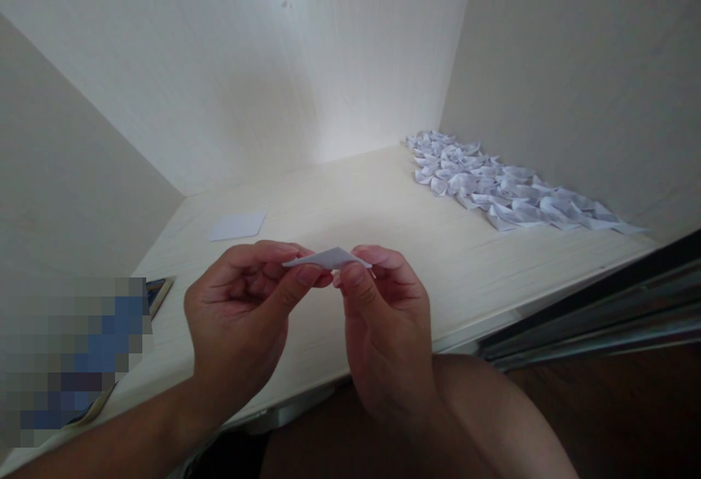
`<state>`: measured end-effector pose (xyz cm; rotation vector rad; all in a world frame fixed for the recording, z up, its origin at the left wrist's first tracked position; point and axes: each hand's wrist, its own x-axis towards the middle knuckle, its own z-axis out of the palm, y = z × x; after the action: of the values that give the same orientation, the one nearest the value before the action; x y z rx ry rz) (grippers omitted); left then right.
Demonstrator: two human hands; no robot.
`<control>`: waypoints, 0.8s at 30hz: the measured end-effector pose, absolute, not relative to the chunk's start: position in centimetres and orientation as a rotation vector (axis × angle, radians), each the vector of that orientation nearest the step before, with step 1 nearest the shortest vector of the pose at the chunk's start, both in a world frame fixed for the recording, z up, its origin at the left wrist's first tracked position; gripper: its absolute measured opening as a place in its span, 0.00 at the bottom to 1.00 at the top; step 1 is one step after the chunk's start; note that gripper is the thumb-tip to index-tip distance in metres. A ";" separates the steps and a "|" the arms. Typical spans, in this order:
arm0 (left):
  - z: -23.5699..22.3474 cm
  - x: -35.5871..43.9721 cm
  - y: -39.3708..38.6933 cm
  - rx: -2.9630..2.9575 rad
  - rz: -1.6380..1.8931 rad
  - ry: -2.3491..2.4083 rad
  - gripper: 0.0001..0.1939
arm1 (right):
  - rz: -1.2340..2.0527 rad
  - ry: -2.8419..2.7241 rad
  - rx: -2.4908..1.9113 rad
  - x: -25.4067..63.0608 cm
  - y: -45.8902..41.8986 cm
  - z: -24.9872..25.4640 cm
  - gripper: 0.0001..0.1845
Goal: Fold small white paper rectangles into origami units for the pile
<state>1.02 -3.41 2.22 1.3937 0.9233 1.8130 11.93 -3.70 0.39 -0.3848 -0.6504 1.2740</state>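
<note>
A small folded piece of white paper is held up above the table, its top edge coming to a low point in the middle. My left hand pinches its left end between thumb and fingers. At the right end, my right hand grips it the same way, thumb on the near side. Both hands are closed, and some fingertips are hidden behind the paper. Beyond my left hand, a flat white stack or sheet of paper lies on the table.
Many folded white paper pieces lie in overlapping rows along the right wall. A pale tabletop meets panels at the back and sides. At the left lies a device with a blurred-out screen. My bare leg is below the front edge.
</note>
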 end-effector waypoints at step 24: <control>2.4 0.8 -3.2 1.434 1.600 0.744 0.05 | 1.291 -0.822 -0.244 14.0 -2.7 -1.2 0.06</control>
<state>0.80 -3.21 2.37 1.4336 0.7438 1.6001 13.99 -2.66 -1.19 -0.2441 -0.8220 1.2907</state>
